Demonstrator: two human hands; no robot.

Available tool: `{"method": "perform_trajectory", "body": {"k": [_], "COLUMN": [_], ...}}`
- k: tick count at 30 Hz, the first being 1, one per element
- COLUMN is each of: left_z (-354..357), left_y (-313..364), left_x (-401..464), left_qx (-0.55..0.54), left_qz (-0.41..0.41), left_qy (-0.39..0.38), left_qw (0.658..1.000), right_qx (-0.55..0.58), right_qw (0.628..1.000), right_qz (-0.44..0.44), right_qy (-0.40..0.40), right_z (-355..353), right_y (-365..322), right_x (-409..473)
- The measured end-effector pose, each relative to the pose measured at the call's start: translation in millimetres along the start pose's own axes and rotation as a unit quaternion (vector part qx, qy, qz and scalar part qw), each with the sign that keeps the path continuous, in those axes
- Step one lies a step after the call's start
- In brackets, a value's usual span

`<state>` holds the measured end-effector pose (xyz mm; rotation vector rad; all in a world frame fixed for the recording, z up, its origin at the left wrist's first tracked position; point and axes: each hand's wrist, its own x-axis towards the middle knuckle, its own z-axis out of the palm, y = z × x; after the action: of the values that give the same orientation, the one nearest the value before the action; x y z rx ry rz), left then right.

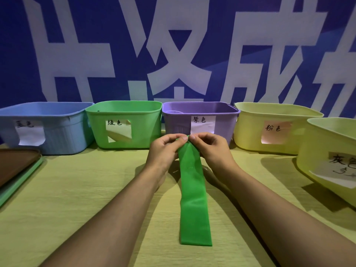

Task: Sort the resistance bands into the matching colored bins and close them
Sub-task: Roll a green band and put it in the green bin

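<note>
Green band (194, 199) — flat, wide, matte loop, far end pinched by left hand (165, 149) & right hand (210, 149), near end lies on tablecloth (77, 189).

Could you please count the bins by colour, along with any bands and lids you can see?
Blue bin: 1
Green bin: 1
Purple bin: 1
Yellow bins: 2
Green band, pinched at its far end by both hands: 1
Lids stacked at the left edge, brown over green: 2
Total: 8
</note>
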<state>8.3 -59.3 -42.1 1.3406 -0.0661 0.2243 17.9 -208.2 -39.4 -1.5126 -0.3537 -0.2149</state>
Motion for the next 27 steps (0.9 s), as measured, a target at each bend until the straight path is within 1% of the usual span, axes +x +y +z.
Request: {"method": "perform_trajectory", "body": {"k": [2, 4, 8, 11, 13, 16, 19, 21, 27], "left_z": [-1.4, -2.9, -3.7, -1.7, -0.7, -0.6, -0.2, 0.7, 0.3], "left_y": [-0.3, -1.0, -3.0, -1.6, -1.2, -1.6, -1.2, -0.1, 0.4], "left_x": [1.2, 1.8, 1.1, -0.5, -0.9, -1.4, -0.7, -1.4, -1.5], "left_qx": [0.01, 0.045, 0.063, 0.047, 0.04, 0.039, 0.029, 0.029, 0.037], "left_qz": [-0.025, -0.039, -0.038, -0.033, -0.03, -0.026, -0.021, -0.019, -0.011], "left_qy": [0.004, 0.007, 0.019, 0.016, 0.015, 0.004, 0.001, 0.003, -0.006], "left_qw": [1.0, 0.998, 0.997, 0.998, 0.999, 0.999, 0.999, 0.999, 0.999], "right_qx": [0.004, 0.009, -0.005, 0.004, 0.015, 0.045, -0.02, -0.074, -0.106], "right_qw": [1.0, 1.0, 0.999, 0.999, 1.0, 0.997, 0.994, 0.99, 0.986], "right_qz": [-0.008, -0.014, -0.023, -0.019, -0.001, 0.06, 0.106, 0.112, 0.111], "right_qy": [-0.003, -0.013, -0.027, -0.026, -0.02, -0.007, 0.026, 0.038, 0.061], "right_z": [0.6, 1.3, 0.1, 0.5, 2.0, 3.7, 2.0, 0.9, 0.0], "right_y": [1.0, 1.2, 3.0, 4.3, 3.0, -2.0, -5.4, -4.3, -5.8], "right_x": [0.9, 0.8, 2.4, 1.9, -1.0, -5.5, -5.0, -3.2, -3.8]}}
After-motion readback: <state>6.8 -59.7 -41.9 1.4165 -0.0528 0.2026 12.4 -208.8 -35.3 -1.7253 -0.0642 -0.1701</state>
